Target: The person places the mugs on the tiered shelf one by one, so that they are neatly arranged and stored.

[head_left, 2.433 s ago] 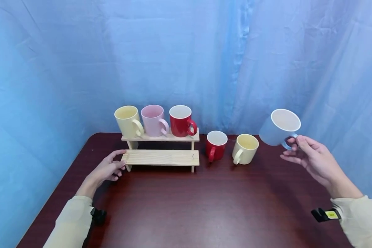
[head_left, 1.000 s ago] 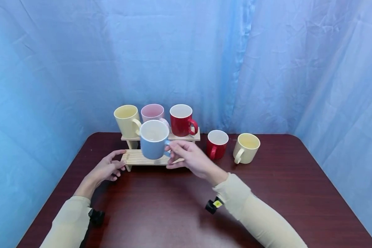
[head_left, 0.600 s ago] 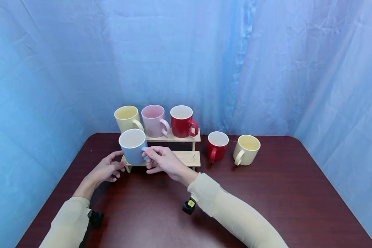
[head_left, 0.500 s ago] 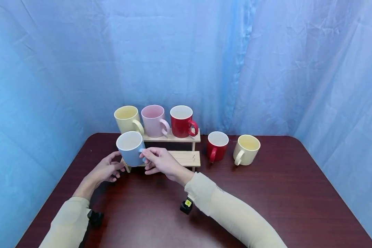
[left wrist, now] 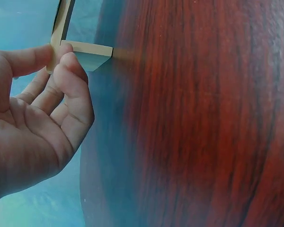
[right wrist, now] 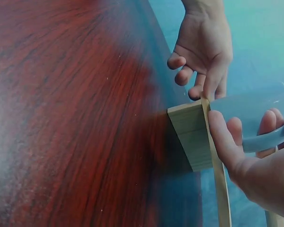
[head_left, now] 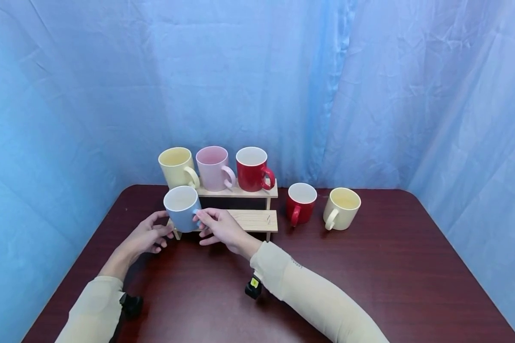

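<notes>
Two hands meet at the left end of the wooden rack (head_left: pixel 244 220). Our right hand (head_left: pixel 218 228) grips the blue mug (head_left: pixel 182 208) by its handle; since half a second ago the mug has sunk slightly and now sits low over the lower shelf's left end. Our left hand (head_left: pixel 148 236), fingers loosely bent, keeps touching that end, resting on the bench (head_left: pixel 369 267).

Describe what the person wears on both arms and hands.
Both hands are bare: left hand, right hand. Each arm has a long cream sleeve reaching the wrist. A small black device hangs under the right wrist, bearing a yellow tag; a similar black one sits under the left.
</notes>
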`<control>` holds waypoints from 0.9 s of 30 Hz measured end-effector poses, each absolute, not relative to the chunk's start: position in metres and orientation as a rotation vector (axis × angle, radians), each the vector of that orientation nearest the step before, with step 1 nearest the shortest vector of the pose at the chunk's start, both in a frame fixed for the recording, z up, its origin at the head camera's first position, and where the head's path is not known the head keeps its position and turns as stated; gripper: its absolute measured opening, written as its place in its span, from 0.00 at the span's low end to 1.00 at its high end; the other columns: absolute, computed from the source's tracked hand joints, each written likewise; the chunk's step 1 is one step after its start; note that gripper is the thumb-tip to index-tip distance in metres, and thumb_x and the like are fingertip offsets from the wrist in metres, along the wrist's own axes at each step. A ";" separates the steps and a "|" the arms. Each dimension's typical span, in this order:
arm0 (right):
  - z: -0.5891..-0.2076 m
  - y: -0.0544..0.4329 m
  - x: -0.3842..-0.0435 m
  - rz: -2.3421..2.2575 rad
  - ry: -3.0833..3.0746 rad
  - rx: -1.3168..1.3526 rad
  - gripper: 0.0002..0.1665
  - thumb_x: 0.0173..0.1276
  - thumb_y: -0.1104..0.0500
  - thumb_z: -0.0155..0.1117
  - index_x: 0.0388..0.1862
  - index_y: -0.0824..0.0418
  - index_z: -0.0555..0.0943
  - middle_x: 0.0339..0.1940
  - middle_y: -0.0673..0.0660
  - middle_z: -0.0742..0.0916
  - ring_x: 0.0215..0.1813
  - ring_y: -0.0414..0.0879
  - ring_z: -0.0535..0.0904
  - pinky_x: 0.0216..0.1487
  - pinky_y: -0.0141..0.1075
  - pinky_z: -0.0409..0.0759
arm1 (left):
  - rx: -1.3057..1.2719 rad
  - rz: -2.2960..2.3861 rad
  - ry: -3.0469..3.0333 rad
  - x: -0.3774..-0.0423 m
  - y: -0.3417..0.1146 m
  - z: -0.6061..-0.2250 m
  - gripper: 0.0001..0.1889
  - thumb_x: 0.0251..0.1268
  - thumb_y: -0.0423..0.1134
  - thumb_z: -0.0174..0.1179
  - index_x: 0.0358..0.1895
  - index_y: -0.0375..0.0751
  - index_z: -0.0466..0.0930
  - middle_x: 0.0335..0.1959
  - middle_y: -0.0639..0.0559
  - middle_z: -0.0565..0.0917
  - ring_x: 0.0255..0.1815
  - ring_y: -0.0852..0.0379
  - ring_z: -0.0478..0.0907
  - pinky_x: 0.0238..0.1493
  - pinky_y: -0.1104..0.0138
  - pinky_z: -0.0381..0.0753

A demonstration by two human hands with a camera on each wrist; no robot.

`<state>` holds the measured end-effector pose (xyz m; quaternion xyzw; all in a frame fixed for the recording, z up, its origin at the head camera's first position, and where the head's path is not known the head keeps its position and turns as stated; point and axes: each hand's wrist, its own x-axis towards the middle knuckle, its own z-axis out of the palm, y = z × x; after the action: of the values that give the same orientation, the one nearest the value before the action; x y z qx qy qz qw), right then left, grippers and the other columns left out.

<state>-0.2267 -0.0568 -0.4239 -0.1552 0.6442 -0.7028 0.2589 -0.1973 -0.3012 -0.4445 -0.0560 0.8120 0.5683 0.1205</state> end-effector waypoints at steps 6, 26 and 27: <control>-0.424 -0.058 -0.223 -1.914 1.749 -0.404 0.18 0.80 0.51 0.57 0.52 0.65 0.82 0.32 0.54 0.78 0.33 0.47 0.78 0.39 0.49 0.87 | -0.180 1.669 2.365 -0.195 -0.302 -0.446 0.31 0.78 0.42 0.55 0.75 0.38 0.53 0.45 0.39 0.83 0.29 0.52 0.77 0.28 0.61 0.80; -0.420 -0.032 -0.225 -1.759 1.850 -0.462 0.20 0.79 0.49 0.58 0.63 0.56 0.77 0.55 0.61 0.83 0.59 0.67 0.80 0.42 0.47 0.86 | -0.247 1.726 2.365 -0.190 -0.309 -0.449 0.27 0.76 0.43 0.56 0.73 0.42 0.63 0.42 0.46 0.84 0.32 0.53 0.81 0.31 0.63 0.82; -0.419 -0.027 -0.225 -1.747 1.873 -0.466 0.21 0.79 0.49 0.58 0.64 0.56 0.76 0.56 0.61 0.82 0.59 0.66 0.80 0.43 0.47 0.86 | -0.249 1.727 2.365 -0.190 -0.309 -0.450 0.27 0.76 0.44 0.57 0.73 0.42 0.64 0.42 0.46 0.84 0.32 0.53 0.81 0.30 0.63 0.82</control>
<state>-0.2251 -0.0273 -0.4187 -0.1724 0.6937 -0.6468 0.2659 -0.1901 -0.3090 -0.4496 -0.0842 0.8006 0.5847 0.1008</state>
